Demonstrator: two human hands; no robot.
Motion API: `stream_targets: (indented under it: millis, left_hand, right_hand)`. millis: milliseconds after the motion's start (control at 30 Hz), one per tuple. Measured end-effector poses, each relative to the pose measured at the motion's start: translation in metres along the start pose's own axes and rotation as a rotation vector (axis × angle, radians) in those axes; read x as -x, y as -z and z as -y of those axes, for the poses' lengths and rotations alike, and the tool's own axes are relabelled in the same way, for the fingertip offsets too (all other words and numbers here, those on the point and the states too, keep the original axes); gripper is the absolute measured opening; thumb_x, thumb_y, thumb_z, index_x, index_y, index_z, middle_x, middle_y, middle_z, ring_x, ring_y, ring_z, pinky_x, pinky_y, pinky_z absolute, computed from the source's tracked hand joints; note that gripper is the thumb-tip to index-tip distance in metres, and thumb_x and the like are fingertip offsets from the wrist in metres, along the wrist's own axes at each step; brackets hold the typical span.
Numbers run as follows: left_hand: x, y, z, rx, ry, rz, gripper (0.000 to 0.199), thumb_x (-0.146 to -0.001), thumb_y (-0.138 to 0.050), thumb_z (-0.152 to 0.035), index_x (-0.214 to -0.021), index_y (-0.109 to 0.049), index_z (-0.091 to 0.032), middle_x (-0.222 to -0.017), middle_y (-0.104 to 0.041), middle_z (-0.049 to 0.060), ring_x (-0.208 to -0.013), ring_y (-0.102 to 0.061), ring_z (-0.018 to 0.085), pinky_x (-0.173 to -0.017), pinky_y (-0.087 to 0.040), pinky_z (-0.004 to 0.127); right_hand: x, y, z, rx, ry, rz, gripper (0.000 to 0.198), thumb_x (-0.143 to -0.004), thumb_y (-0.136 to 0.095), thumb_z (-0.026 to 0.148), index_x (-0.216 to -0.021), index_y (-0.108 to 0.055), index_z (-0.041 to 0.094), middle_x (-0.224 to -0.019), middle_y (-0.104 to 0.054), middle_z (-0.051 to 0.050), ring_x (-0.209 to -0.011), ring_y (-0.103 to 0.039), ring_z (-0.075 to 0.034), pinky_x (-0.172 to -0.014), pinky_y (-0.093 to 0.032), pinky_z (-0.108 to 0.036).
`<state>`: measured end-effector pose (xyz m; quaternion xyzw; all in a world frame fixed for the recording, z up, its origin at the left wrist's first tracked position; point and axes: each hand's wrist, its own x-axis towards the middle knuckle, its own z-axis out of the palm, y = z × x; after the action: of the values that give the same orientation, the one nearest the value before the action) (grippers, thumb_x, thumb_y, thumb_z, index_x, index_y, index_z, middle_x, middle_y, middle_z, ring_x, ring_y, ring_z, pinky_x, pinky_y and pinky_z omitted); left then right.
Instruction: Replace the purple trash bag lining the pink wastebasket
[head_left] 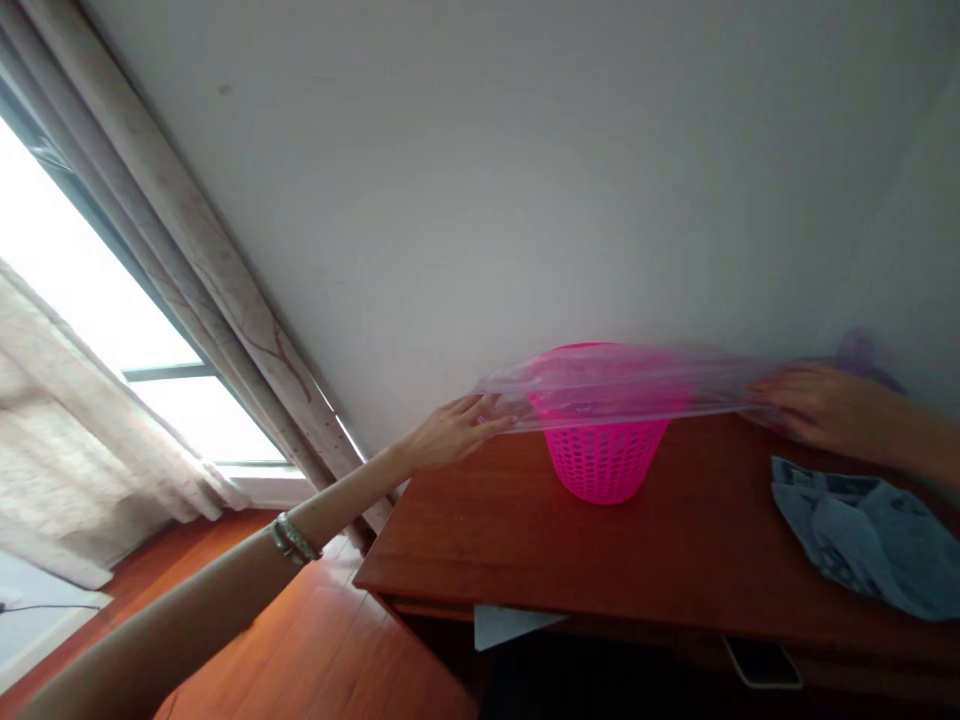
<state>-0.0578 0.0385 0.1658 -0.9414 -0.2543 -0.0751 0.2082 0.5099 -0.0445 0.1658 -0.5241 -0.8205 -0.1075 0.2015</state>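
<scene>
Nearest, low in front of the pink basket (604, 465) and below the worktop's (480, 530) front edge, a pale sheet (510, 626) juts out with one corner showing; to the basket's front right, also below that edge, lies a dark, phone-like object (763, 662).

To the right of the basket, a blue denim garment (874, 540) lies loosely folded on the worktop, far enough aside to leave the basket's foot free. The basket itself stands upright on the worktop, its narrow base flat on the wood, so it likely needs no steadying while both hands are busy.

The left hand (459, 430), to the left of the basket, pinches one end of a clear plastic film (712, 375) between thumb and fingers. The right hand (821, 405), to the right of the basket, seems to grasp the opposite end, though blur hides exactly how its fingers close. Held this wide, the film is stretched across the basket's upper part, probably because arms spread to either side keep it from sagging.

Beyond the right hand, right of the basket, sits a blurred purple item (862, 350). Behind the basket rises a pale wall (562, 180); far to its left hang patterned curtains (247, 310).
</scene>
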Motion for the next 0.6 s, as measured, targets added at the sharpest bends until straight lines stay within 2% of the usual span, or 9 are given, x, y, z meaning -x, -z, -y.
stream_targets:
  millis: [100,200,267,367,433,600]
  left_hand:
    - [0.01,-0.012,-0.015,-0.007,-0.043,-0.009,0.057,-0.095,-0.044,-0.026,-0.148,-0.034,-0.046,-0.152,-0.043,0.004,-0.141,-0.039,0.029,-0.108,-0.044,0.045]
    - [0.012,-0.022,-0.026,0.038,-0.051,-0.029,0.06,-0.094,-0.046,-0.022,-0.148,-0.034,-0.046,-0.153,-0.041,0.004,-0.144,-0.034,0.028,-0.112,-0.04,0.047]
    - [0.01,-0.027,-0.03,0.072,-0.039,-0.047,0.061,-0.094,-0.047,-0.019,-0.148,-0.036,-0.043,-0.155,-0.036,0.004,-0.146,-0.029,0.029,-0.114,-0.037,0.049]
    - [0.002,-0.031,-0.032,0.129,0.025,-0.069,0.059,-0.092,-0.048,-0.016,-0.146,-0.041,-0.039,-0.156,-0.033,0.005,-0.146,-0.027,0.031,-0.114,-0.035,0.052]
    - [-0.007,-0.031,-0.031,0.178,0.088,-0.084,0.058,-0.088,-0.052,-0.015,-0.142,-0.048,-0.035,-0.153,-0.037,0.007,-0.143,-0.031,0.031,-0.113,-0.036,0.053]
    - [-0.038,-0.033,-0.023,0.37,0.258,-0.197,0.054,-0.076,-0.046,-0.003,-0.123,-0.065,-0.023,-0.15,-0.041,0.009,-0.141,-0.037,0.028,-0.115,-0.036,0.048]
  right_hand:
    - [0.031,-0.029,0.005,0.037,0.061,-0.023,0.044,-0.076,-0.051,0.024,-0.11,-0.072,0.043,-0.127,-0.063,0.003,-0.121,-0.058,-0.029,-0.113,-0.042,-0.053]
    - [0.05,-0.054,0.008,0.006,0.069,-0.049,0.052,-0.075,-0.051,0.022,-0.114,-0.067,0.053,-0.132,-0.059,0.01,-0.128,-0.053,-0.026,-0.115,-0.04,-0.048]
    - [0.052,-0.067,0.008,-0.015,0.081,-0.042,0.059,-0.074,-0.051,0.019,-0.119,-0.063,0.055,-0.133,-0.058,0.01,-0.129,-0.051,-0.026,-0.116,-0.039,-0.046]
    - [0.045,-0.076,0.004,-0.043,0.029,-0.047,0.066,-0.074,-0.047,0.014,-0.13,-0.06,0.046,-0.136,-0.057,0.005,-0.13,-0.05,-0.026,-0.117,-0.038,-0.045]
    - [0.035,-0.077,-0.001,-0.058,-0.034,-0.047,0.067,-0.075,-0.043,0.013,-0.135,-0.057,0.036,-0.138,-0.056,0.0,-0.13,-0.051,-0.026,-0.117,-0.038,-0.044]
    - [-0.001,-0.07,-0.003,-0.037,-0.258,-0.033,0.06,-0.074,-0.042,0.016,-0.131,-0.059,0.015,-0.13,-0.061,-0.012,-0.119,-0.06,-0.029,-0.111,-0.044,-0.044]
